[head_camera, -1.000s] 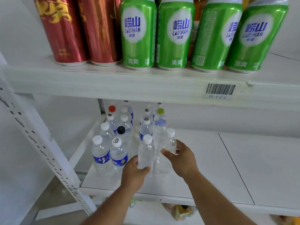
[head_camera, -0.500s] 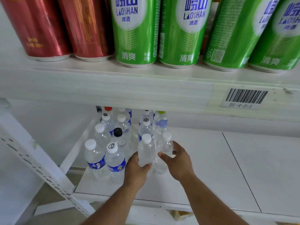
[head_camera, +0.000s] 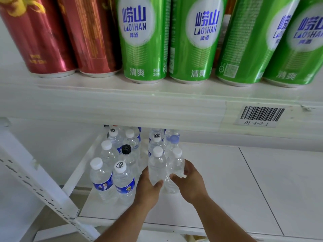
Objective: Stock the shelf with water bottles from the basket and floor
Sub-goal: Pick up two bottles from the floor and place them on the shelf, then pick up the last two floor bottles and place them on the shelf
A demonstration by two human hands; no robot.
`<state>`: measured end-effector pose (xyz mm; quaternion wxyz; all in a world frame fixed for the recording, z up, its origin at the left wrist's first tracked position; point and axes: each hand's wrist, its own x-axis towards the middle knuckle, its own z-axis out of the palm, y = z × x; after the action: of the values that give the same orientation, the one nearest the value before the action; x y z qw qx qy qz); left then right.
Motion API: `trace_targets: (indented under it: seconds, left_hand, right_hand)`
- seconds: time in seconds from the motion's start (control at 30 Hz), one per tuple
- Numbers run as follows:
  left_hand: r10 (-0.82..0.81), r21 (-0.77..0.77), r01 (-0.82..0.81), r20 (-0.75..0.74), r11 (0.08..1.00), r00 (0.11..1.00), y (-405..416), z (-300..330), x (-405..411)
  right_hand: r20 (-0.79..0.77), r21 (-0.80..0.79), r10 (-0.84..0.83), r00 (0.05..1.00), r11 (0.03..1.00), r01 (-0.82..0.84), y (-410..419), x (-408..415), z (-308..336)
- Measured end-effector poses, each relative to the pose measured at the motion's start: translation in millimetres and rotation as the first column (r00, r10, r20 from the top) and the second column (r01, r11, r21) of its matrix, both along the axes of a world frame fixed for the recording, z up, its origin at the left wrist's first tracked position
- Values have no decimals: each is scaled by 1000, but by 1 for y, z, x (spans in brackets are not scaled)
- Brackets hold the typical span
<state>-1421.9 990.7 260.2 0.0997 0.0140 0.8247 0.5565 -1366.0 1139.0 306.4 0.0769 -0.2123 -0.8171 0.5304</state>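
Left hand (head_camera: 148,190) gripping clear plastic label-less water bottle with white cap (head_camera: 156,167), fingers curling round its lower body, thumb across front. Right hand (head_camera: 191,182) gripping second clear white-capped bottle (head_camera: 175,165), fingers wrapping its right side. Both bottles standing upright, touching, on white lower shelf board (head_camera: 218,180). Left of left fingers: blue-labelled bottles (head_camera: 114,182) sitting in rows. Above: green beer cans (head_camera: 143,41).
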Motion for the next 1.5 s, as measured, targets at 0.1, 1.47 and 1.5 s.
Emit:
trace_targets:
  seconds: [0.1,1.47,1.5]
  left_hand:
    - [-24,-28,24,5,999,1000,-3,3,7]
    - [-902,-852,521,181,56,393,95,-3,375]
    - [-908,-847,531,193,38,373,105,-2,395]
  right_hand:
    - [13,-5,-6,1000,1000,6,1,1,-1]
    - [494,557,-263,829,827,-70,50,467,-62]
    - [500,555,-287,817,830,-48,54,491,-63]
